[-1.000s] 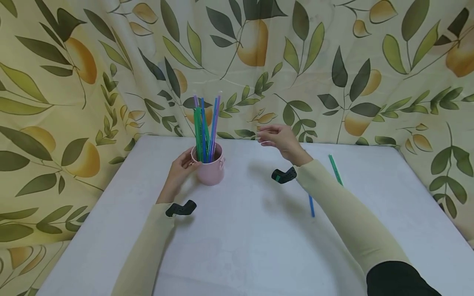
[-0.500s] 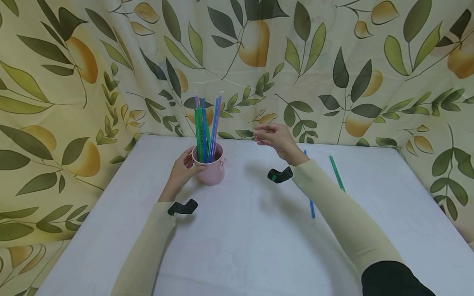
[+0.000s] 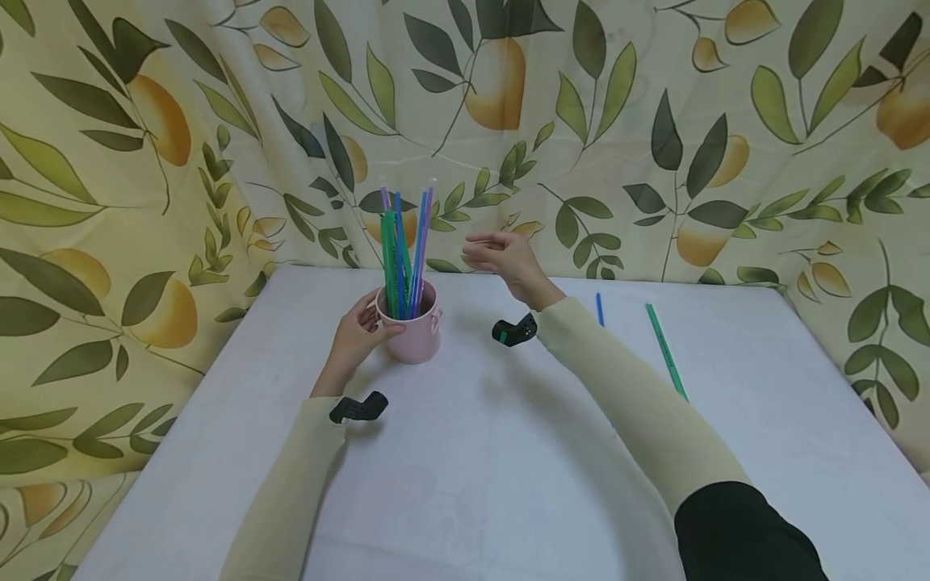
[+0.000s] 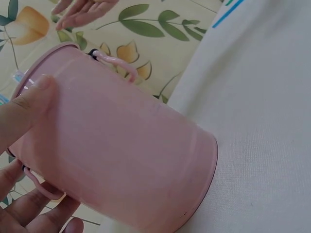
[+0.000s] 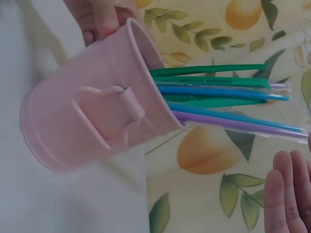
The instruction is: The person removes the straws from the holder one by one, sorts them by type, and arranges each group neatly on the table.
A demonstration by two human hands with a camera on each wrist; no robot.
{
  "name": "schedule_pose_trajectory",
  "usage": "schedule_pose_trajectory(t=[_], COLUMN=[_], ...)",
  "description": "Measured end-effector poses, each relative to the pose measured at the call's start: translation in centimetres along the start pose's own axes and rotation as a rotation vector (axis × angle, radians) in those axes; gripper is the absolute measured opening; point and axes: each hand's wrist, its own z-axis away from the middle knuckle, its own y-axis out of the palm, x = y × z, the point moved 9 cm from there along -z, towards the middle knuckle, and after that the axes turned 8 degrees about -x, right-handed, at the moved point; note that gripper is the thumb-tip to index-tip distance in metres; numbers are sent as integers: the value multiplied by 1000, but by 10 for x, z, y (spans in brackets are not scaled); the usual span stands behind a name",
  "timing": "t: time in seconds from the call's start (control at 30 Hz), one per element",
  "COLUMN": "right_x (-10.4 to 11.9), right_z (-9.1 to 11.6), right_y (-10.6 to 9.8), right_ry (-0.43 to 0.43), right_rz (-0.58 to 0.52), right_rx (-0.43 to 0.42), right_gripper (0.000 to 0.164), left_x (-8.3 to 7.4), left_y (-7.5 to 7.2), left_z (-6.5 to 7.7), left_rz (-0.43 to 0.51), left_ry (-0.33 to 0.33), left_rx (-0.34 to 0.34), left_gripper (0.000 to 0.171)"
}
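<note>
My left hand holds a small pink metal bucket near its rim, thumb on the near side and fingers round the outer side. The bucket stands upright on the table, with a looped side handle. Several green, blue and purple straws, some in clear wrappers, stand in it and lean on the rim; their lower ends are hidden inside. My right hand is raised to the right of the straws, apart from them, with its fingers extended and nothing in its grasp.
On the white table, a green straw and a blue straw lie to the right, partly covered by my right sleeve. A fruit-and-leaf patterned cloth hangs behind the table.
My right hand has moved left, closer to the straws in the bucket. More of the green straw on the table shows now. My left hand and the bucket have stayed in place.
</note>
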Motion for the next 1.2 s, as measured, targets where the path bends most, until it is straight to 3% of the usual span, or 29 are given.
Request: schedule_pose_trajectory(t=[0.17, 0.47, 1.2], right_x=[-5, -14, -33], right_z=[-10, -24, -34], right_y=[15, 42, 69], right_ry=[9, 36, 112], right_rz=[-21, -36, -55], right_rx=[-7, -4, 2], right_gripper=[35, 33, 30], left_x=[-4, 17, 22], left_y=[-1, -2, -3], left_z=[2, -14, -16], left_rz=[-8, 16, -13], left_ry=[0, 14, 10], left_rx=[-2, -25, -39], left_gripper=[80, 82, 82])
